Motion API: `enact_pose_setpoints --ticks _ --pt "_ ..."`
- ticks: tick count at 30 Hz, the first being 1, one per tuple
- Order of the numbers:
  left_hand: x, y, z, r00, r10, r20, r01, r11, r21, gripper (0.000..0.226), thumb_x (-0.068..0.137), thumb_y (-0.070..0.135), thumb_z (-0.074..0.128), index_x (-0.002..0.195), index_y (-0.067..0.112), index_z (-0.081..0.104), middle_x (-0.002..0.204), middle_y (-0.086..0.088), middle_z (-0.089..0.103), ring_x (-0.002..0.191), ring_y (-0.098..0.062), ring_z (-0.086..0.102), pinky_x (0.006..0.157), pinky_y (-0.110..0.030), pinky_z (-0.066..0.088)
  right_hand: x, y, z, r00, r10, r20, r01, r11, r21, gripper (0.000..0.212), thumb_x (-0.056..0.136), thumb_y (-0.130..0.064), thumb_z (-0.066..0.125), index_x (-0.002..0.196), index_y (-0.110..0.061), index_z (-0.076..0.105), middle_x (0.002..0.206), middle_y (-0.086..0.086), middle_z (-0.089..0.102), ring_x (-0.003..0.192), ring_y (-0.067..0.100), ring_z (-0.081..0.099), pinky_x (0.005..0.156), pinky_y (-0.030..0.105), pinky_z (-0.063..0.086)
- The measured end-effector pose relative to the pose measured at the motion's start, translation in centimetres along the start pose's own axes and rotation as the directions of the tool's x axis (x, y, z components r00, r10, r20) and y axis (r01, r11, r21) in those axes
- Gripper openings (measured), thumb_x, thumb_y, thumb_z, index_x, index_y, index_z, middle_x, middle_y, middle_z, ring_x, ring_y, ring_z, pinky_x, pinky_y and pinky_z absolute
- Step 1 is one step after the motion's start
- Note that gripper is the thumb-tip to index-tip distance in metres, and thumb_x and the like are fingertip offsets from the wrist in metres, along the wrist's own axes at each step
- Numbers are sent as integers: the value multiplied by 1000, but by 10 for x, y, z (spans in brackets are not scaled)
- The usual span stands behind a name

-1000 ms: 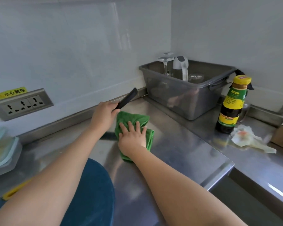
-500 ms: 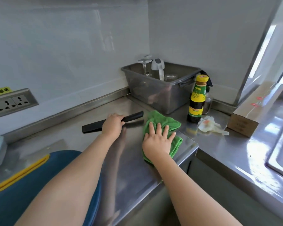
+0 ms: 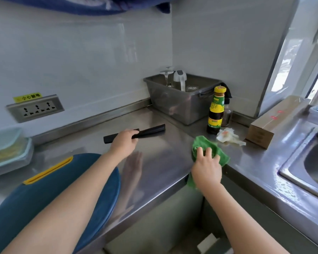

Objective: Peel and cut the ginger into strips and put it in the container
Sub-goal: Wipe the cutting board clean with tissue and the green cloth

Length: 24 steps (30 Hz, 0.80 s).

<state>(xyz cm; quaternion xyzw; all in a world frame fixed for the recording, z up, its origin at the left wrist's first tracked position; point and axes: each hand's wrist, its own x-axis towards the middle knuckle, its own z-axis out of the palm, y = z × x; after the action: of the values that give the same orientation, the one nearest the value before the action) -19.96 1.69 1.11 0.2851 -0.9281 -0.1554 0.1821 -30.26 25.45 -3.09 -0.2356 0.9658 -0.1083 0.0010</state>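
Note:
A black knife (image 3: 149, 132) lies flat on the steel counter (image 3: 160, 158), and my left hand (image 3: 123, 142) rests over its middle, fingers curled on it. My right hand (image 3: 206, 165) grips a green cloth (image 3: 218, 153) at the counter's front corner, part of the cloth hanging over the edge. A dark blue cutting board (image 3: 50, 195) with a yellow-rimmed slot lies at the lower left under my left arm. A pale lidded container (image 3: 7, 153) with yellowish contents sits at the far left. No loose ginger is in view.
A grey plastic tub (image 3: 182, 105) with glassware stands in the back corner. Beside it stands a dark sauce bottle (image 3: 216, 110), with crumpled tissue (image 3: 228, 137) and a cardboard box (image 3: 275, 121) to its right. A sink (image 3: 312, 162) is at the right. A wall socket (image 3: 35, 108) is at the left.
The knife went from tilted up against the cloth to lying flat on the counter. My right hand slid the green cloth right to the counter's corner and bunched it. The view swung rightward.

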Motion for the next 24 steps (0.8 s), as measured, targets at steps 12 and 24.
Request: enact_pose_setpoints --ticks 12,24 --pt "-163 -24 -66 975 -198 98 184 974 131 39 91 36 60 127 21 57 136 3 50 127 -14 42 103 -26 34 -9 -111 -74 835 -549 45 547 836 49 37 94 -17 43 130 -15 52 127 13 47 112 35 49 89 37 47" --pt "-227 -29 -43 960 -243 137 222 963 153 65 89 50 55 145 23 36 150 4 24 141 -12 9 113 -27 16 -34 -128 22 568 -820 76 793 570 215 56 89 -2 37 139 -24 49 145 -3 43 118 29 37 100 37 35"
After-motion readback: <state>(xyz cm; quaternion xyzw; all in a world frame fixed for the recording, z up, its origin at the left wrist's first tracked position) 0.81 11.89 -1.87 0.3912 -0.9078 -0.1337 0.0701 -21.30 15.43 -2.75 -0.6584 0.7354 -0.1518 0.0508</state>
